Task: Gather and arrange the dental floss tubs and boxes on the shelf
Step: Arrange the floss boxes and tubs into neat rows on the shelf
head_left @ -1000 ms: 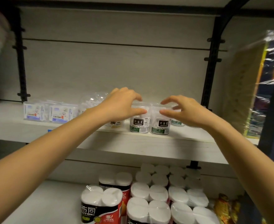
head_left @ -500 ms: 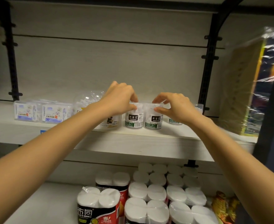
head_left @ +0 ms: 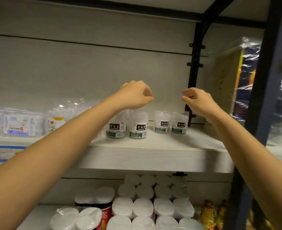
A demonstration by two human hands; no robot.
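On the white shelf [head_left: 153, 146], four dental floss tubs stand upright: a front pair [head_left: 127, 124] touching, a far pair [head_left: 170, 124] to their right. Both hands hover above, empty; the left hand [head_left: 133, 95] loosely curled over the front pair, the right hand [head_left: 198, 101] half-open above the far pair. Flat floss boxes [head_left: 20, 124] lie far left. Next, probably, comes lowering to grip the far pair and draw it forward.
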